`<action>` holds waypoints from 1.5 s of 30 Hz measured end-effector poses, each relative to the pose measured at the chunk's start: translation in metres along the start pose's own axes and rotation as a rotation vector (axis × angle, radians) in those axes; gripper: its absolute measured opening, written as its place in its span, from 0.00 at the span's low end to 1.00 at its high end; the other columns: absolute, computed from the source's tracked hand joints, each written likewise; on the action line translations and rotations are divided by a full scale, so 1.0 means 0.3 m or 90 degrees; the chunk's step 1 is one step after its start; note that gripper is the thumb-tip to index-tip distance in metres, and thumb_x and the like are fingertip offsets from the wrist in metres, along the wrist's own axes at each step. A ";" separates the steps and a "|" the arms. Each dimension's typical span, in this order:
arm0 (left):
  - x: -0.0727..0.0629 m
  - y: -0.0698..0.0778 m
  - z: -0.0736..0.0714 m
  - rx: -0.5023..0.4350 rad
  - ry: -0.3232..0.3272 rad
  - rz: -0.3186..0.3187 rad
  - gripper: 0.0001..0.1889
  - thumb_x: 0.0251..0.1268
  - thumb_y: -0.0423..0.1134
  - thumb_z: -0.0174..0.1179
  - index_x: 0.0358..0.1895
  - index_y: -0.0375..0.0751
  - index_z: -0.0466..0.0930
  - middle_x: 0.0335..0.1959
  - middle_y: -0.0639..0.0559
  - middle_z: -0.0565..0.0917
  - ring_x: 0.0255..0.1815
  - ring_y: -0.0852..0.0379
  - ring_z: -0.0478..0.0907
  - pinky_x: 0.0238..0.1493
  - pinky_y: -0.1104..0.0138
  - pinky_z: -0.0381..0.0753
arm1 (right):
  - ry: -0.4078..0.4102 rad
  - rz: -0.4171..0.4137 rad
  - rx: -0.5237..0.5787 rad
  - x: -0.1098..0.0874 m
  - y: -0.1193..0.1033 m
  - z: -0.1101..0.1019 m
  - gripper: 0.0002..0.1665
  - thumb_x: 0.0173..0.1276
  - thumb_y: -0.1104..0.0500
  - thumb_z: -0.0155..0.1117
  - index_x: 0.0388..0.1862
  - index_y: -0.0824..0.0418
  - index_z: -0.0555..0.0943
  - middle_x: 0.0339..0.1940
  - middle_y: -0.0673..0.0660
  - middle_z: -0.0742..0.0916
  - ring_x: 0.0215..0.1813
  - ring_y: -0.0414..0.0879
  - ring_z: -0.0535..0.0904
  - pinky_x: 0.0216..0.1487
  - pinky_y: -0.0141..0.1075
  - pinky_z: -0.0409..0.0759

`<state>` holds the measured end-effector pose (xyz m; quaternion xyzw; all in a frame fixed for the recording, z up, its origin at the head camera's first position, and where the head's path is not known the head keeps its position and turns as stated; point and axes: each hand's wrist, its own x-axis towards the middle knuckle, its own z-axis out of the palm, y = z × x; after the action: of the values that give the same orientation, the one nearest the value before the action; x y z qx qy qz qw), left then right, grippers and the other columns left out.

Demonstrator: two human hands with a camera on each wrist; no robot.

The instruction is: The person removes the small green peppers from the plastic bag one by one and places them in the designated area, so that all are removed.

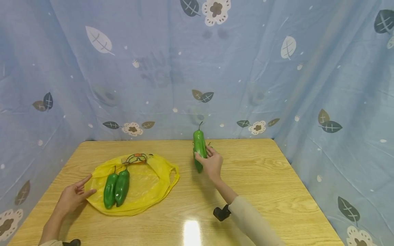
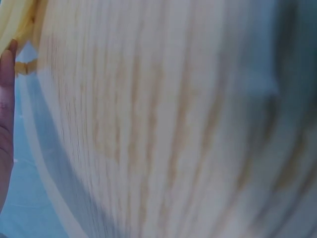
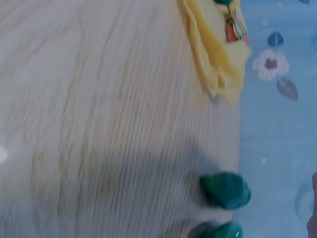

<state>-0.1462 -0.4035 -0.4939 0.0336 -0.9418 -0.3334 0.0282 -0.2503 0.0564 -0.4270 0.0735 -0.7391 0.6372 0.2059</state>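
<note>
My left hand [image 1: 70, 198] is at the left rim of a yellow plastic bag [image 1: 144, 184] spread on the table, thumb and fingers apart. In the left wrist view a finger [image 2: 7, 79] reaches the yellow plastic. Two dark green peppers [image 1: 110, 191] lie side by side on the bag, stems pointing away. Toward the back of the table, my right hand [image 1: 213, 164] grips a lighter green pepper [image 1: 198, 139] with its stem up. Behind it, a darker green pepper [image 1: 198, 167] is partly hidden. The right wrist view shows two green pepper ends [image 3: 226, 190] at lower right.
Dark looped lines with orange patches [image 1: 138, 158] show at the bag's far side. A blue curtain [image 1: 172, 68] with leaf and flower prints surrounds the wooden table [image 1: 261, 177] at the back and sides.
</note>
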 end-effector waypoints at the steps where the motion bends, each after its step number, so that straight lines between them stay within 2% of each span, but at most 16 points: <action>1: 0.000 -0.002 0.000 0.002 0.001 0.001 0.38 0.66 0.48 0.61 0.71 0.29 0.56 0.60 0.16 0.61 0.55 0.21 0.68 0.47 0.36 0.73 | 0.005 0.003 0.000 0.002 -0.012 -0.014 0.31 0.54 0.69 0.73 0.56 0.81 0.74 0.50 0.77 0.81 0.50 0.65 0.81 0.43 0.43 0.84; 3: 0.000 -0.007 0.001 0.006 0.005 0.003 0.38 0.66 0.48 0.61 0.71 0.29 0.57 0.60 0.16 0.62 0.54 0.21 0.69 0.47 0.36 0.73 | 0.017 0.014 -0.003 0.010 -0.018 -0.038 0.31 0.54 0.70 0.72 0.55 0.83 0.73 0.50 0.78 0.80 0.50 0.66 0.81 0.43 0.41 0.84; 9: -0.003 -0.015 -0.002 0.009 0.009 0.007 0.38 0.66 0.48 0.61 0.71 0.29 0.56 0.61 0.17 0.62 0.53 0.21 0.70 0.47 0.38 0.75 | 0.050 0.059 -0.006 0.053 0.084 -0.074 0.34 0.53 0.67 0.75 0.58 0.77 0.74 0.54 0.71 0.81 0.52 0.60 0.81 0.45 0.35 0.82; 17: -0.009 -0.009 -0.005 0.009 0.003 -0.001 0.39 0.66 0.47 0.61 0.71 0.28 0.55 0.60 0.17 0.62 0.55 0.21 0.68 0.47 0.37 0.74 | 0.081 0.080 -0.035 0.075 0.134 -0.133 0.34 0.52 0.65 0.76 0.57 0.76 0.76 0.55 0.69 0.81 0.54 0.58 0.81 0.48 0.35 0.81; 20: -0.013 -0.009 -0.003 0.014 0.004 -0.002 0.38 0.66 0.48 0.61 0.71 0.29 0.56 0.59 0.18 0.66 0.43 0.35 0.79 0.37 0.54 0.80 | 0.090 0.084 -0.049 0.081 0.144 -0.159 0.33 0.53 0.65 0.76 0.56 0.77 0.76 0.53 0.71 0.81 0.53 0.60 0.81 0.48 0.36 0.82; 22: -0.013 -0.010 -0.002 0.019 0.010 0.000 0.38 0.66 0.48 0.62 0.71 0.29 0.57 0.59 0.18 0.67 0.38 0.46 0.77 0.31 0.63 0.75 | 0.092 0.090 -0.053 0.085 0.153 -0.176 0.33 0.53 0.65 0.76 0.57 0.77 0.75 0.53 0.72 0.81 0.53 0.60 0.81 0.47 0.35 0.82; 25: -0.015 -0.008 -0.003 0.016 0.011 0.003 0.38 0.66 0.48 0.61 0.71 0.30 0.56 0.58 0.18 0.68 0.35 0.46 0.77 0.31 0.62 0.76 | 0.092 0.093 -0.059 0.090 0.167 -0.202 0.34 0.53 0.65 0.75 0.57 0.77 0.75 0.53 0.72 0.81 0.53 0.61 0.81 0.46 0.34 0.82; 26: -0.015 -0.007 -0.003 0.015 0.011 0.007 0.38 0.66 0.48 0.61 0.71 0.29 0.56 0.58 0.17 0.67 0.39 0.39 0.79 0.34 0.58 0.79 | 0.091 0.093 -0.059 0.092 0.172 -0.210 0.34 0.54 0.65 0.75 0.58 0.77 0.74 0.53 0.73 0.81 0.53 0.62 0.81 0.46 0.35 0.82; 29: -0.012 -0.005 -0.002 0.010 0.014 0.012 0.38 0.66 0.47 0.61 0.71 0.29 0.57 0.56 0.17 0.70 0.38 0.33 0.78 0.34 0.53 0.80 | 0.091 0.097 -0.060 0.096 0.194 -0.233 0.34 0.54 0.65 0.75 0.58 0.78 0.74 0.54 0.74 0.80 0.54 0.62 0.80 0.46 0.36 0.82; 31: -0.011 -0.005 0.000 0.010 0.015 0.017 0.38 0.66 0.47 0.61 0.71 0.29 0.57 0.56 0.17 0.70 0.37 0.35 0.78 0.33 0.54 0.79 | 0.091 0.101 -0.060 0.097 0.211 -0.246 0.34 0.53 0.66 0.75 0.58 0.78 0.74 0.54 0.74 0.80 0.55 0.63 0.79 0.46 0.36 0.81; 33: -0.011 -0.004 0.001 0.003 0.011 0.017 0.38 0.66 0.46 0.61 0.71 0.29 0.57 0.57 0.17 0.69 0.43 0.30 0.77 0.37 0.49 0.80 | 0.091 0.104 -0.065 0.099 0.227 -0.257 0.33 0.53 0.67 0.75 0.57 0.79 0.74 0.54 0.74 0.80 0.55 0.64 0.79 0.46 0.36 0.82; 35: -0.011 -0.002 -0.001 -0.001 0.001 0.018 0.38 0.67 0.47 0.61 0.71 0.28 0.55 0.60 0.16 0.62 0.54 0.21 0.69 0.44 0.39 0.76 | 0.093 0.105 -0.073 0.101 0.240 -0.266 0.33 0.53 0.67 0.74 0.56 0.79 0.74 0.54 0.75 0.80 0.55 0.64 0.79 0.46 0.36 0.82; 40: -0.009 0.001 -0.002 0.004 -0.008 0.010 0.38 0.67 0.47 0.60 0.71 0.29 0.55 0.60 0.16 0.61 0.54 0.21 0.69 0.44 0.40 0.76 | 0.090 0.102 -0.102 0.104 0.267 -0.280 0.32 0.52 0.68 0.75 0.55 0.81 0.74 0.53 0.77 0.79 0.54 0.66 0.79 0.47 0.39 0.81; 42: -0.006 0.000 0.000 0.007 -0.005 0.007 0.38 0.67 0.47 0.61 0.71 0.29 0.55 0.57 0.15 0.67 0.44 0.31 0.78 0.37 0.50 0.80 | 0.084 0.103 -0.121 0.107 0.279 -0.284 0.33 0.52 0.68 0.75 0.54 0.81 0.74 0.53 0.77 0.79 0.54 0.66 0.79 0.48 0.40 0.81; 44: -0.004 -0.002 0.003 0.007 0.000 0.005 0.38 0.66 0.47 0.61 0.71 0.30 0.56 0.50 0.18 0.74 0.29 0.46 0.75 0.29 0.61 0.75 | 0.078 0.104 -0.146 0.109 0.293 -0.288 0.32 0.52 0.68 0.75 0.54 0.81 0.75 0.52 0.77 0.79 0.54 0.65 0.79 0.48 0.42 0.81; 45: -0.004 -0.003 0.004 0.007 0.003 0.008 0.38 0.66 0.47 0.61 0.71 0.30 0.56 0.50 0.18 0.74 0.29 0.45 0.76 0.29 0.60 0.76 | 0.074 0.106 -0.159 0.110 0.300 -0.290 0.32 0.52 0.67 0.76 0.54 0.81 0.75 0.52 0.77 0.79 0.54 0.65 0.79 0.49 0.42 0.81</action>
<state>-0.1450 -0.4033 -0.4954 0.0287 -0.9437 -0.3279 0.0327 -0.2952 0.1619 -0.4868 -0.0511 -0.8030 0.5581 0.2027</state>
